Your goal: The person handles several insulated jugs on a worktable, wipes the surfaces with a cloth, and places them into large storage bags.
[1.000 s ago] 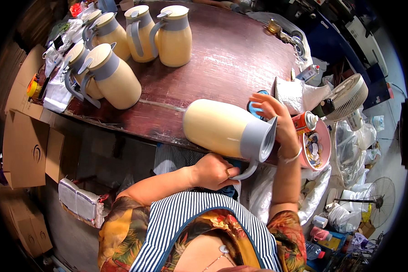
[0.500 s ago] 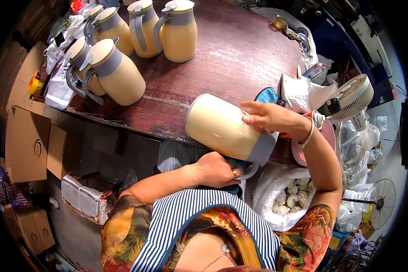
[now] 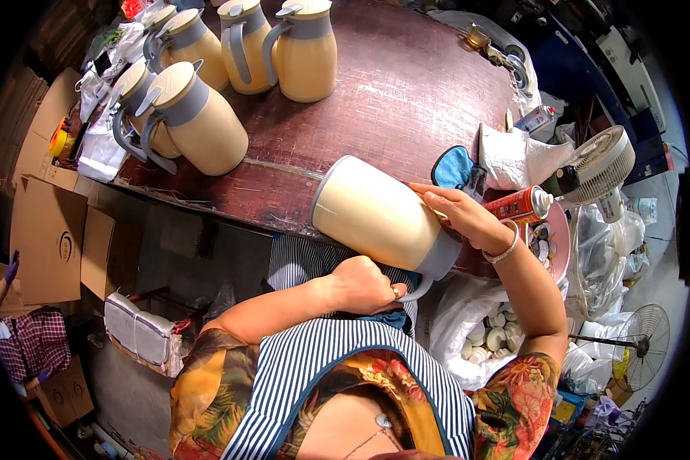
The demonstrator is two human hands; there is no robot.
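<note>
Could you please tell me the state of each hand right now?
Left hand: closed on the grey handle of the cream jug.
Right hand: at the jug's side; whether it grips anything cannot be told.

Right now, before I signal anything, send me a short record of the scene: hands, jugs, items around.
Left hand: closed on the handle of the held jug
Right hand: at that jug's far side; contact unclear
Held jug: tipped sideways at the table's near edge, base leftward
Other jugs: at least six, upright, on the table's left
Right side: blue cloth, red can, pink bowl, fan
Below right: open white bag of pale round pieces
Far left: another person, purple gloves
</note>
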